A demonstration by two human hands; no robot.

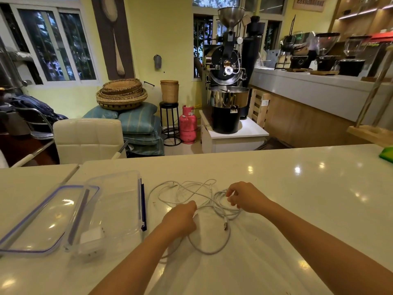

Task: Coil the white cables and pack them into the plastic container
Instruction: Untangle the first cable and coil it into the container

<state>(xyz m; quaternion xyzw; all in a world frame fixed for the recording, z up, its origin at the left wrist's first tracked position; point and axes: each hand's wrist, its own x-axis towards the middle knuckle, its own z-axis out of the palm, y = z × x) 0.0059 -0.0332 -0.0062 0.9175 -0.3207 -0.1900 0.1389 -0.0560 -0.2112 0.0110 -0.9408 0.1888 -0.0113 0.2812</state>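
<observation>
Tangled white cables (204, 201) lie uncoiled on the worktop (297, 188).
Strands are pinched by left hand (180, 218) and right hand (244, 196) (knots may be tightened if pulled).

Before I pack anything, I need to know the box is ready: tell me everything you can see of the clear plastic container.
The plastic container is a clear, rectangular tub, open, upright on the white table, left of the cables. A dark blue clip runs along its right rim. A white charger lies inside at the near end. Its blue-rimmed lid overlaps its left edge. Neither hand touches it.
</observation>
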